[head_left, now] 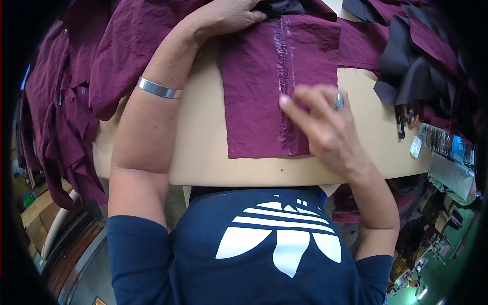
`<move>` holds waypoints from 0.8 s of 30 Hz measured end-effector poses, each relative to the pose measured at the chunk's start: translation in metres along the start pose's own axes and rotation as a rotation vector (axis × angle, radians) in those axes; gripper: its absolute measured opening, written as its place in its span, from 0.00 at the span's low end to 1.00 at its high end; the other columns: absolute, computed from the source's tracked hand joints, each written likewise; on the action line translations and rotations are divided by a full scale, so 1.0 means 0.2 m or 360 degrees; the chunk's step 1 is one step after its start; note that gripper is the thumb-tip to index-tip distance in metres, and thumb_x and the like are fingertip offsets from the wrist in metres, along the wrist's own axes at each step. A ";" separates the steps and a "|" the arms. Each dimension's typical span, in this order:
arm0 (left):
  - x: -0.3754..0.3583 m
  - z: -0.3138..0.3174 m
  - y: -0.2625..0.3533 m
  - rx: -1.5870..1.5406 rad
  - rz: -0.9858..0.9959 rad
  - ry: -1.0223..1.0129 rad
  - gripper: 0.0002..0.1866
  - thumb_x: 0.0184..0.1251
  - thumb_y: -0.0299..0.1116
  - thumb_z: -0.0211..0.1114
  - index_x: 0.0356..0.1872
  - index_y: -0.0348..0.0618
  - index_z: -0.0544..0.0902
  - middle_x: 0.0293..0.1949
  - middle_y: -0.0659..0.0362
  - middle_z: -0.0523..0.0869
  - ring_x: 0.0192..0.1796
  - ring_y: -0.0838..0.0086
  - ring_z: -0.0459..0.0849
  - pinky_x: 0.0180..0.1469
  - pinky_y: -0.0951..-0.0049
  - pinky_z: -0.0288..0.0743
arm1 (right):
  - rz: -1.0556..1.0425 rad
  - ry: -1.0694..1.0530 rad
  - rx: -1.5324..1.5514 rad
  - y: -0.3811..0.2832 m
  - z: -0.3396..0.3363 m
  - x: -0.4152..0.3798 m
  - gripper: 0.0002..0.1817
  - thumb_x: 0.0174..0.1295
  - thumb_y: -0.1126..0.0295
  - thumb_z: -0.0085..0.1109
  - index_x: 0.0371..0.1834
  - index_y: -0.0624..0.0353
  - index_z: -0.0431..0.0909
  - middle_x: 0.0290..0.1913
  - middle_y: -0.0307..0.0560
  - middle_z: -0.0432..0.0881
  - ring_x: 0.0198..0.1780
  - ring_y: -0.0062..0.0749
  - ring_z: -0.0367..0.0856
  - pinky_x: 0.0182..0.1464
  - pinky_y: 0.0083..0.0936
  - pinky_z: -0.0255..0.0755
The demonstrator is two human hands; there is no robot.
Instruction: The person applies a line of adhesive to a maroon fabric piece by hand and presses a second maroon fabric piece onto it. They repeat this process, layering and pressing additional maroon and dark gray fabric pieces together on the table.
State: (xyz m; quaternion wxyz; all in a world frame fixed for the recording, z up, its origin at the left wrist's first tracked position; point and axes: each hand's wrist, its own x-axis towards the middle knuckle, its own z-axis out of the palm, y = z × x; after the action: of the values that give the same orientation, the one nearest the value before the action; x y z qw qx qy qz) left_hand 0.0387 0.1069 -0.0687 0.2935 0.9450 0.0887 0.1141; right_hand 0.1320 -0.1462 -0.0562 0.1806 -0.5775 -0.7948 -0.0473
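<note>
Tan worktop (203,162), near edge by the person: left hand (229,18) flat, pinning the far end of the maroon fabric panel (254,101); right hand (325,127) loosely open, fingertips on its centre seam (284,76), gripping nothing. Risk: uneven pressure skews the seam, or the panel slides off that edge. Maroon pile (76,76) left and dark scraps (412,66) right could snag.

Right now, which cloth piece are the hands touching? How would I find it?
Look at the tan table. The flat maroon piece lies in its middle, between the left hand and right hand. Only it has a pale stitched strip down it.
</note>
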 end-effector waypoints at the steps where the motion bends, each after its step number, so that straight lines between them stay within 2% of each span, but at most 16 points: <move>1: 0.00 0.00 0.01 0.0003 -0.0015 -0.0006 0.33 0.58 0.23 0.59 0.67 0.36 0.61 0.69 0.46 0.56 0.72 0.56 0.55 0.72 0.67 0.48 | -0.0007 -0.0055 -0.0034 -0.05 -0.02 -0.04 0.16 0.52 0.73 0.57 0.45 0.66 0.79 0.44 0.41 0.73 0.44 0.29 0.72 0.51 0.32 0.61; 4: 0.00 0.00 0.01 -0.0001 -0.0025 -0.0011 0.32 0.58 0.23 0.58 0.67 0.36 0.61 0.70 0.46 0.55 0.72 0.56 0.55 0.73 0.67 0.48 | -0.0031 -0.0120 0.0046 -0.15 -0.04 -0.17 0.16 0.51 0.71 0.58 0.43 0.66 0.81 0.43 0.41 0.73 0.43 0.27 0.71 0.51 0.34 0.59; 5: 0.00 0.00 0.00 0.0001 -0.0019 -0.0010 0.32 0.59 0.23 0.58 0.67 0.36 0.61 0.70 0.46 0.55 0.72 0.56 0.55 0.73 0.67 0.48 | -0.0077 -0.0104 0.0043 -0.18 -0.03 -0.20 0.13 0.50 0.70 0.59 0.38 0.64 0.82 0.42 0.40 0.74 0.42 0.27 0.71 0.52 0.33 0.57; 8: 0.00 0.00 -0.01 0.0011 0.0026 -0.0021 0.33 0.58 0.23 0.58 0.67 0.36 0.60 0.70 0.46 0.55 0.72 0.55 0.55 0.73 0.67 0.48 | 0.0050 -0.0149 0.0296 -0.18 -0.09 -0.15 0.10 0.48 0.71 0.59 0.34 0.62 0.82 0.39 0.40 0.76 0.41 0.28 0.71 0.51 0.33 0.58; 9: 0.00 0.00 -0.01 0.0001 0.0011 -0.0028 0.33 0.58 0.23 0.58 0.67 0.36 0.60 0.70 0.45 0.55 0.72 0.55 0.55 0.73 0.66 0.48 | 0.0121 -0.0253 0.0615 -0.14 -0.11 -0.12 0.07 0.48 0.76 0.57 0.31 0.57 0.82 0.37 0.41 0.77 0.40 0.30 0.72 0.48 0.34 0.60; 12: 0.00 -0.01 0.04 -0.0011 -0.0069 -0.0058 0.34 0.58 0.21 0.57 0.68 0.36 0.59 0.70 0.44 0.53 0.73 0.55 0.52 0.73 0.67 0.47 | 0.0247 -0.0097 0.0850 -0.02 -0.13 0.00 0.10 0.48 0.80 0.54 0.31 0.56 0.82 0.38 0.43 0.77 0.40 0.34 0.73 0.45 0.35 0.61; 14: -0.01 0.01 0.01 -0.0013 0.0000 0.0059 0.29 0.59 0.25 0.59 0.64 0.38 0.64 0.68 0.47 0.58 0.68 0.56 0.61 0.72 0.64 0.51 | 0.0334 0.0204 0.0609 0.10 -0.06 0.13 0.14 0.49 0.82 0.51 0.34 0.55 0.83 0.39 0.43 0.78 0.41 0.37 0.73 0.44 0.35 0.62; 15: 0.03 0.11 -0.10 -0.0082 0.0096 0.0211 0.32 0.58 0.23 0.59 0.67 0.46 0.64 0.69 0.54 0.60 0.70 0.59 0.60 0.71 0.67 0.55 | 0.0383 0.0225 0.0467 0.16 -0.02 0.18 0.16 0.50 0.81 0.51 0.39 0.53 0.82 0.41 0.41 0.78 0.41 0.38 0.74 0.44 0.35 0.63; 18: 0.02 0.11 -0.07 -0.0021 0.0030 0.0219 0.33 0.57 0.21 0.58 0.67 0.44 0.63 0.69 0.53 0.59 0.69 0.58 0.61 0.70 0.66 0.56 | 0.0395 0.0312 0.0054 0.27 0.11 0.29 0.17 0.51 0.78 0.51 0.43 0.50 0.82 0.42 0.41 0.76 0.42 0.37 0.74 0.45 0.35 0.63; 19: 0.00 0.07 -0.03 -0.0007 0.0025 0.0152 0.33 0.57 0.21 0.58 0.67 0.44 0.63 0.70 0.52 0.58 0.70 0.58 0.60 0.71 0.66 0.56 | 0.0340 0.0184 -0.0171 0.27 0.12 0.28 0.16 0.52 0.76 0.51 0.43 0.51 0.81 0.42 0.40 0.75 0.43 0.35 0.74 0.45 0.36 0.63; 20: 0.00 0.06 -0.02 -0.0074 -0.0025 0.0115 0.34 0.58 0.21 0.59 0.68 0.47 0.62 0.70 0.53 0.57 0.72 0.60 0.55 0.73 0.66 0.50 | 0.0310 0.0210 -0.0214 0.26 0.13 0.27 0.15 0.52 0.76 0.52 0.42 0.52 0.82 0.41 0.40 0.75 0.44 0.34 0.74 0.46 0.36 0.63; 22: 0.01 0.06 -0.01 -0.0016 -0.0018 0.0101 0.33 0.59 0.23 0.59 0.68 0.46 0.62 0.70 0.53 0.58 0.72 0.61 0.56 0.73 0.67 0.50 | 0.0308 0.0083 -0.0143 0.21 0.08 0.24 0.15 0.51 0.76 0.53 0.42 0.53 0.82 0.41 0.41 0.75 0.44 0.33 0.73 0.46 0.36 0.62; 24: 0.01 0.05 0.02 -0.0067 -0.0067 0.0085 0.31 0.60 0.24 0.58 0.67 0.44 0.63 0.69 0.53 0.59 0.71 0.60 0.58 0.72 0.67 0.52 | 0.0317 0.0114 0.0128 0.21 0.03 0.22 0.16 0.50 0.78 0.52 0.41 0.54 0.82 0.41 0.42 0.75 0.44 0.35 0.74 0.46 0.35 0.63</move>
State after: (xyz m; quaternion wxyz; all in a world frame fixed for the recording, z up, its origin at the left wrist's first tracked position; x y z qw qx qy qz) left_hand 0.0434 0.0989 -0.0731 0.3133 0.9331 0.1138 0.1348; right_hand 0.1575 -0.0915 -0.0514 0.2357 -0.6439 -0.7277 -0.0177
